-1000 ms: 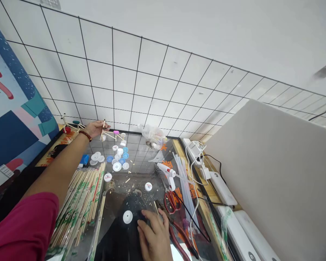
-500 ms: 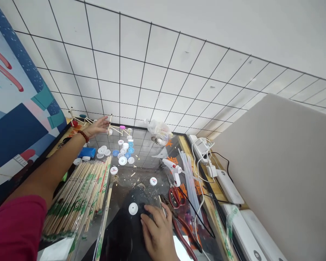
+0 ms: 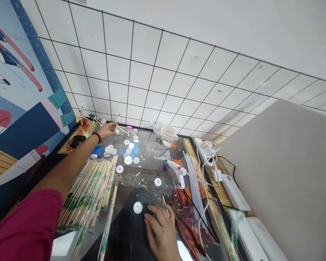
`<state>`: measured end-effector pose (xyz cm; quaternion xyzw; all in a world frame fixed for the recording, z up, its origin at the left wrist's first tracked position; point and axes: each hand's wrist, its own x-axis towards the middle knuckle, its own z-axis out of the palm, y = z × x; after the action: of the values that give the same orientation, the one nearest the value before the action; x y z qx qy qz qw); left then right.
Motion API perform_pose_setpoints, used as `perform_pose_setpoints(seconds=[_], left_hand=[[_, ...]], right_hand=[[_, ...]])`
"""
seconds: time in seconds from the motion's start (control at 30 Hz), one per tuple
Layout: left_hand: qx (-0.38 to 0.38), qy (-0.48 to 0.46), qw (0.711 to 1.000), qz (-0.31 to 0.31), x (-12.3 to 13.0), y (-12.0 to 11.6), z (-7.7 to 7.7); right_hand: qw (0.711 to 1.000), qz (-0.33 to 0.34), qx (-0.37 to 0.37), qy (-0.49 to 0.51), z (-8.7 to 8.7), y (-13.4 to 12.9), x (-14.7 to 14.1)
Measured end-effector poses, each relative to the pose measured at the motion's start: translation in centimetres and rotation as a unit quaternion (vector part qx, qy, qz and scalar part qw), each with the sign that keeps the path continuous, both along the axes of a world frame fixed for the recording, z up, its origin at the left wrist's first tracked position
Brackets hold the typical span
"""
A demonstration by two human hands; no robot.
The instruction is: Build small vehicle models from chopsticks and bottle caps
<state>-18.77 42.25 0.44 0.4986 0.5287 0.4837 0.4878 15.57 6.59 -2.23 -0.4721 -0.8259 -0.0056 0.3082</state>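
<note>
My left hand (image 3: pixel 109 129) reaches to the far edge of the table. Its fingers close on a small structure of wooden sticks and bottle caps (image 3: pixel 122 129), which has an upright stick and a pink cap. My right hand (image 3: pixel 163 228) rests low on the table, fingers apart and slightly bent. A short wooden stick (image 3: pixel 165 203) shows among its fingers; whether they grip it I cannot tell. Left of that hand lies a white cap with a hole (image 3: pixel 137 207). Red-handled pliers (image 3: pixel 187 232) lie just to its right.
Bundled chopsticks (image 3: pixel 89 192) lie at the left, with white and blue caps (image 3: pixel 128 160) beyond. At the right are a white glue gun (image 3: pixel 179 172), glue sticks (image 3: pixel 194 181), red scissors (image 3: pixel 179 199) and cables. A plastic bag (image 3: pixel 164 134) sits by the grid wall.
My left hand's fingers have closed in on the stick structure. The camera view has swung left, so everything sits further right. My right hand has stayed in place on the table.
</note>
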Motion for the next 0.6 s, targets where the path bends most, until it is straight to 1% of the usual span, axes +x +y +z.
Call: perform_pose_setpoints(seconds=[0.27,0.43,0.6], left_hand=[[0.031,0.025,0.998,0.053,-0.4,1.4,-0.9],[0.023,0.046,0.997,0.054,-0.8,2.3,-1.4],[0.016,0.071,0.996,0.051,-1.8,3.0,-2.0]], right_hand=[[1.0,0.003,-0.008,-0.005,0.0,-0.2,0.0],[1.0,0.001,-0.003,0.001,0.2,-0.1,0.0],[0.999,-0.009,-0.001,0.035,0.3,-0.2,-0.3]])
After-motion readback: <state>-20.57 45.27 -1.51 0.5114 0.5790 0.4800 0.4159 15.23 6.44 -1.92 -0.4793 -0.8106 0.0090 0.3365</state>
